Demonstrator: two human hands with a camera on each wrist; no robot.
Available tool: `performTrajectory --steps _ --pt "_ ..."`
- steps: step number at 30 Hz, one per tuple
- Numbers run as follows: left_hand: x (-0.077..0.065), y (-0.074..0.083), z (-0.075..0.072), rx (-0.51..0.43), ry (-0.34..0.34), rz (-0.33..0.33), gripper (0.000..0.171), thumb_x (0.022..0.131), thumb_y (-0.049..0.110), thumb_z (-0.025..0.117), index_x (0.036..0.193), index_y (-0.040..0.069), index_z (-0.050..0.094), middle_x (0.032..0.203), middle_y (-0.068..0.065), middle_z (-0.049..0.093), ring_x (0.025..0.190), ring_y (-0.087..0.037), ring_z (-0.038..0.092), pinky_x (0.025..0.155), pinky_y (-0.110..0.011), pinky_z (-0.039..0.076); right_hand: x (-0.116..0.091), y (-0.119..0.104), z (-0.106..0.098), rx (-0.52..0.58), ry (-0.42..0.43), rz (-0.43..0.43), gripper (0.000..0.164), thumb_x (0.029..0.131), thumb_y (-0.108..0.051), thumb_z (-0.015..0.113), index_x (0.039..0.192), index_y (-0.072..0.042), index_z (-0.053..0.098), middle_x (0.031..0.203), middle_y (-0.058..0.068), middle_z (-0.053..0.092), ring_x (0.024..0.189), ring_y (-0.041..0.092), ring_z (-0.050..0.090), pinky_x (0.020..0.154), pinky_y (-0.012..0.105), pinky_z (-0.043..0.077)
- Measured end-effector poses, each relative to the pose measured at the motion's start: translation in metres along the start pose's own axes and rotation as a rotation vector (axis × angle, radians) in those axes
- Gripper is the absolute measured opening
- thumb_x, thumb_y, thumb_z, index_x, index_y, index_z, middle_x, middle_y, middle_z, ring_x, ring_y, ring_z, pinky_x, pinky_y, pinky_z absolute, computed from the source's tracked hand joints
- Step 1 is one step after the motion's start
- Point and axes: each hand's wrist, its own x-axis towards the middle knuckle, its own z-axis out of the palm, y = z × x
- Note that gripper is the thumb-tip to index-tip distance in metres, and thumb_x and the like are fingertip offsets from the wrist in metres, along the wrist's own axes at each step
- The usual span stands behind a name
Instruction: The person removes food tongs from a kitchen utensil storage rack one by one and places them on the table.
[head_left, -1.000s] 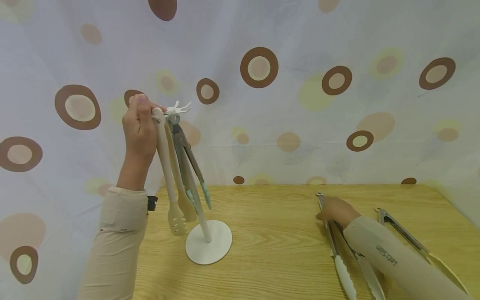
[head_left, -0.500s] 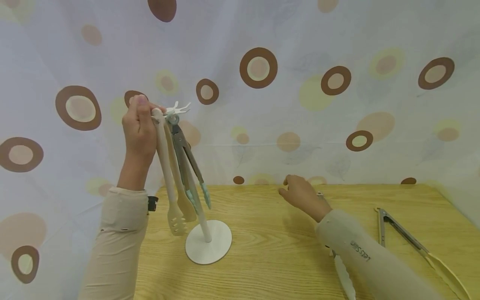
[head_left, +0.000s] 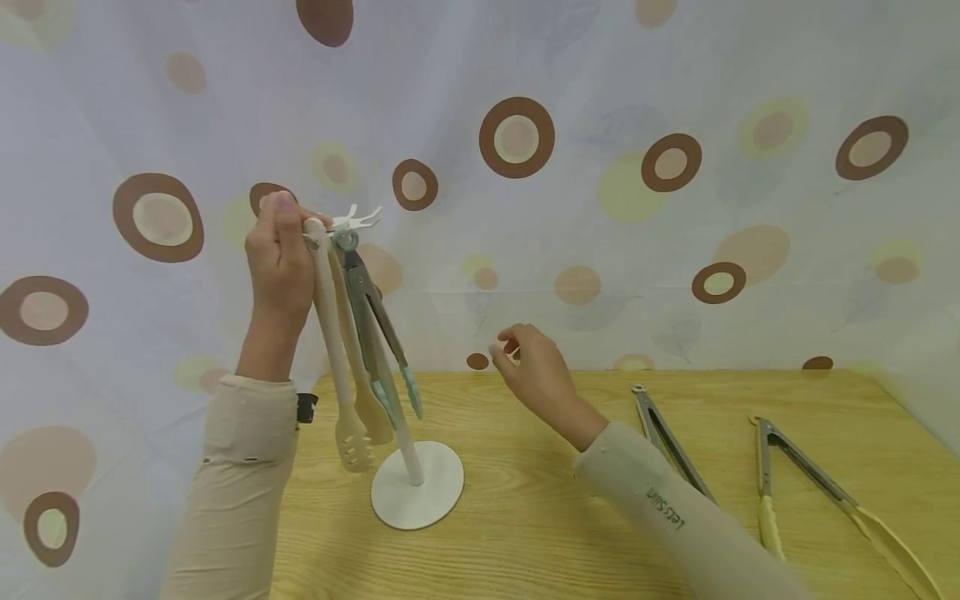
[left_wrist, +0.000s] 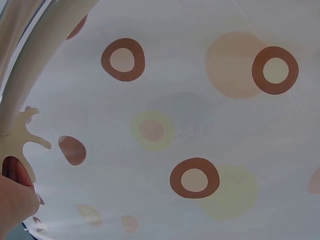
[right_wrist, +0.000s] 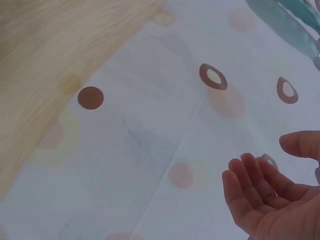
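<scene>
At the left, a white utensil stand (head_left: 417,502) rises on a round base, its branching hooks (left_wrist: 32,135) at the top. My left hand (head_left: 281,258) grips the stand's top by the hooks. Close beside those fingers hang cream tongs (head_left: 330,317) with a slotted head. Grey tongs (head_left: 371,308) with teal tips hang to their right, partly open. My right hand (head_left: 534,371) is in the air right of the stand, fingers loosely bent and holding nothing. The right wrist view shows its palm (right_wrist: 285,215) with the thumb apart from the fingers.
On the wooden table (head_left: 510,533), metal tongs (head_left: 667,437) lie partly hidden under the right sleeve. Further right are open metal tongs (head_left: 810,475) with yellow heads. A patterned curtain (head_left: 577,208) hangs behind the table's back edge.
My right hand has left the metal tongs on the table, moving left and up toward the stand without them. My left hand and the hanging tongs stay in place.
</scene>
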Motion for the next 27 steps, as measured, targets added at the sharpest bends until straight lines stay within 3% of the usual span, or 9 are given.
performTrajectory --steps 7,17,22,27 --pt "0.0 -0.001 0.0 -0.001 0.002 0.003 0.033 0.102 0.01 0.034 0.08 0.002 0.058 0.077 0.023 0.058 0.075 0.0 0.051 0.066 -0.017 0.038 0.001 -0.031 0.014 0.058 0.006 -0.073 0.028 0.095 -0.017 0.061 0.115 0.002 0.06 0.098 0.012 0.06 0.087 0.026 0.061 0.075 0.037 0.051" --pt "-0.003 0.001 0.001 -0.031 -0.001 0.0 0.033 0.102 0.011 0.033 0.079 0.021 0.054 0.074 0.022 0.059 0.073 -0.001 0.054 0.065 -0.018 0.039 0.008 -0.059 0.035 0.102 0.11 -0.285 0.026 0.093 -0.015 0.063 0.114 0.001 0.06 0.097 0.013 0.061 0.088 0.026 0.059 0.077 0.036 0.05" --pt "-0.003 0.002 0.002 -0.033 0.011 -0.006 0.035 0.102 0.009 0.032 0.077 0.017 0.055 0.075 0.02 0.058 0.072 -0.001 0.052 0.065 -0.018 0.039 0.012 -0.075 0.042 0.091 0.101 -0.369 0.033 0.094 -0.017 0.063 0.12 0.002 0.056 0.1 0.013 0.06 0.09 0.026 0.059 0.078 0.033 0.05" --pt "-0.001 0.004 0.003 -0.032 0.019 -0.013 0.037 0.102 0.007 0.031 0.075 0.012 0.056 0.079 0.018 0.056 0.072 -0.003 0.05 0.064 -0.018 0.038 0.016 -0.089 0.046 0.056 0.127 -0.395 0.04 0.093 -0.02 0.064 0.124 0.002 0.052 0.103 0.013 0.059 0.092 0.023 0.057 0.073 0.03 0.05"
